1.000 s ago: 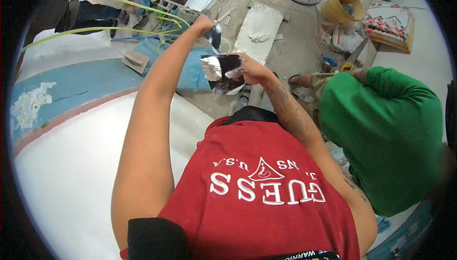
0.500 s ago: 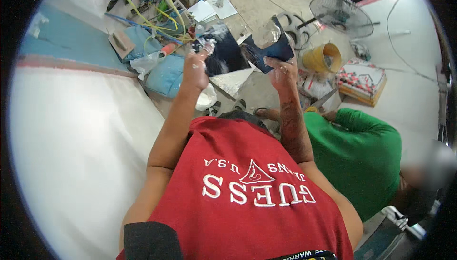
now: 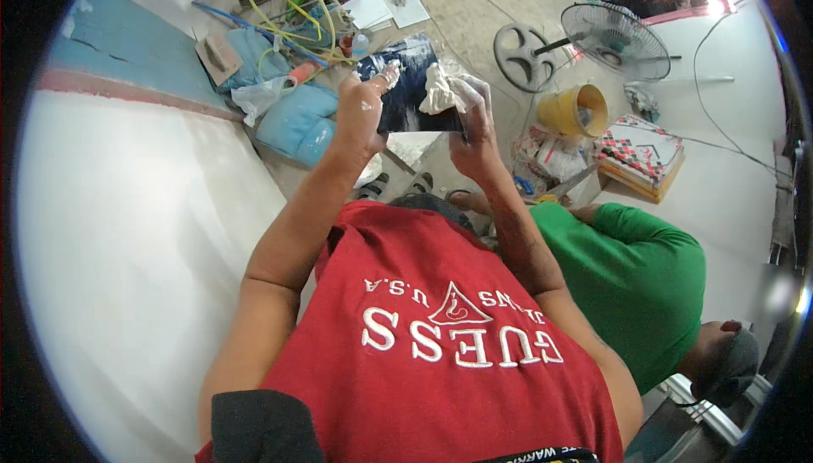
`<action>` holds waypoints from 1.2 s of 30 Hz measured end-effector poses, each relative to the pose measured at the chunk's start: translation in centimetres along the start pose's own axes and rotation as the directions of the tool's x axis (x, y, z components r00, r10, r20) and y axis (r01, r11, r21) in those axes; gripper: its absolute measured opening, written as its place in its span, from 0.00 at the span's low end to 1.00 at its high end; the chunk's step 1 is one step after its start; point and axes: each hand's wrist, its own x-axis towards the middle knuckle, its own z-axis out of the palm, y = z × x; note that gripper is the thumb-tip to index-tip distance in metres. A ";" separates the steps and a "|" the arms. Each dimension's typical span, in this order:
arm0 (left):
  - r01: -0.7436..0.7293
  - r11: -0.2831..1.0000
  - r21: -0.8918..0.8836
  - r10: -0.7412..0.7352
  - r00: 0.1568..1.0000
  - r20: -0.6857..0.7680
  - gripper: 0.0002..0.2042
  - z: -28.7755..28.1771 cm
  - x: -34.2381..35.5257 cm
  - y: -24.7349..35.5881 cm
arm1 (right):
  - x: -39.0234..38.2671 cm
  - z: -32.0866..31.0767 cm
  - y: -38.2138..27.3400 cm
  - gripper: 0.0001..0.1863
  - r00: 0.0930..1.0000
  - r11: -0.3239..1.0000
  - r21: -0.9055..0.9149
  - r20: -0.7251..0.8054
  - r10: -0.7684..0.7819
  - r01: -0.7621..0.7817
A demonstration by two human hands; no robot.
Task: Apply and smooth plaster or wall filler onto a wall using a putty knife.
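My left hand [image 3: 361, 112] is closed on the near left edge of a dark blue, flat putty spreader [image 3: 405, 112] smeared with white paste. White paste also coats its thumb. At the spreader's right side, my right hand [image 3: 474, 124] is closed, its fingers whitened with paste. The second dark spreader in that hand is turned nearly edge-on and mostly hidden. A thick lump of white putty [image 3: 438, 93] lies between the right fingers and the left spreader's face. Both hands are held out ahead of me, close together.
A white wall [image 3: 144, 268] runs along my left. A person in a green top [image 3: 627, 285] bends close on my right. Ahead are a yellow bucket [image 3: 559, 112], a standing fan [image 3: 614, 39], a stack of boxes [image 3: 641, 154], blue sacks [image 3: 296, 128] and yellow hoses [image 3: 318, 5].
My right hand has moved left, bringing its spreader against the left one and turning it edge-on. A putty lump now shows between them. The person in green has shifted slightly.
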 end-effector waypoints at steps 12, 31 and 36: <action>0.054 0.991 0.124 -0.061 0.997 0.054 0.12 -1.8 5.2 0.1 | -3.8 -4.2 10.6 0.26 0.853 0.867 0.096 -0.158 0.498 -0.489; -0.026 0.930 0.367 0.026 1.000 0.004 0.09 -4.9 11.5 -7.7 | 2.1 -0.5 -1.0 0.29 0.876 0.851 -0.523 0.427 0.223 0.038; 0.021 0.952 0.304 -0.009 0.999 -0.041 0.11 -5.1 13.0 -7.5 | 2.5 -0.6 -1.2 0.28 0.860 0.892 -0.446 0.481 0.171 0.071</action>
